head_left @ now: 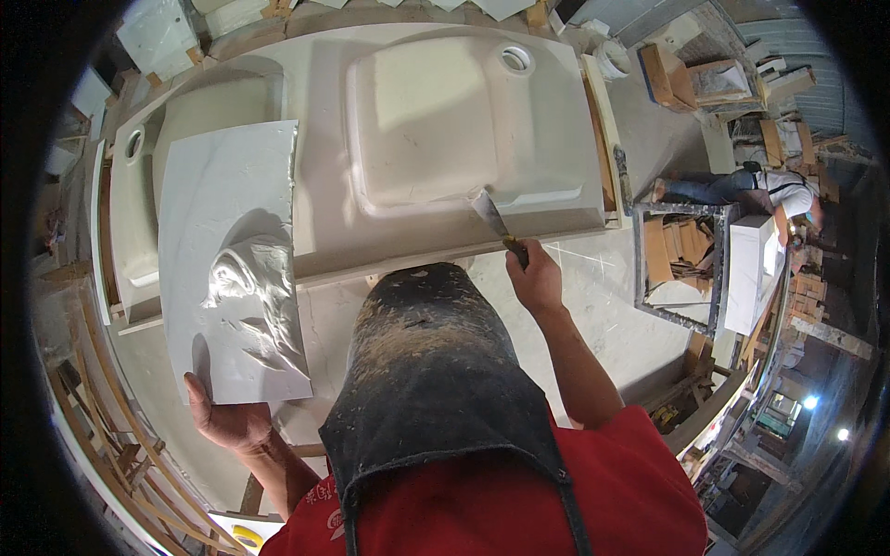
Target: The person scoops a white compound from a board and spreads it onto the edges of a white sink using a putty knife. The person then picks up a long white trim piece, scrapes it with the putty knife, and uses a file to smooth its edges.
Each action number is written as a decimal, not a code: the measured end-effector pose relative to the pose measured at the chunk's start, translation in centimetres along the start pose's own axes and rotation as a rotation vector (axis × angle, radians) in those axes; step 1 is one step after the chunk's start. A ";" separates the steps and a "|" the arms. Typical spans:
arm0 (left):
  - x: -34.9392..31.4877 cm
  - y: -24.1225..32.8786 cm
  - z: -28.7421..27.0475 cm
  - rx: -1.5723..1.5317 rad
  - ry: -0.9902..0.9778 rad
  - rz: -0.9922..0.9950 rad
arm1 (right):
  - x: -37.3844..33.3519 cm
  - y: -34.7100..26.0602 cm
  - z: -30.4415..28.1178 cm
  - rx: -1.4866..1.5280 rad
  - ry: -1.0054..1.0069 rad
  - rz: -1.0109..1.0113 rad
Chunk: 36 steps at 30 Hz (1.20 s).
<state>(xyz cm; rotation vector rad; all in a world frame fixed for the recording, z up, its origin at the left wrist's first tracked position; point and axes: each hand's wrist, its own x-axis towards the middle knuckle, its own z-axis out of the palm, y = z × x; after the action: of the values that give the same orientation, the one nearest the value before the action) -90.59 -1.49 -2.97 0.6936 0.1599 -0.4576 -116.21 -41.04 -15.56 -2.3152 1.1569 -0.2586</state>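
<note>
Step in hand, by my judgement: application of paste at the near edge of the cream basin form [417, 130], which lies directly ahead of me. My right grip [536, 276] is closed around the putty knife [494, 219]. The blade points forward and left, its tip at the near edge of the form; whether it bears on the surface, I cannot tell. The next move calls for a low blade angle and light, even pressure.

Pose: my right forearm reaches forward and inward; my left forearm extends forward and outward. My left grip [232, 423] clasps the near left corner of the white board [199, 278], thumb on top, fingers hidden. Keep the board level: white paste [255, 273] is heaped on it.
</note>
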 end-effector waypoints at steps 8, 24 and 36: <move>-0.3 0.6 0.2 0.079 0.037 0.018 | 1.1 1.9 2.0 -0.004 0.065 -0.064; -0.8 1.3 1.5 0.118 -0.011 0.009 | 4.2 -8.2 2.4 0.229 -0.276 -0.206; 4.6 -1.4 5.3 0.183 0.001 0.204 | -0.8 -22.0 -8.4 1.079 -1.007 0.334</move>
<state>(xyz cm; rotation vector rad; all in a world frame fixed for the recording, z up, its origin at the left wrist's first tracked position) -87.14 -7.46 -1.08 0.8799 0.0478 -0.2777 -104.94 -32.74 3.39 -1.0032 0.5798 0.3249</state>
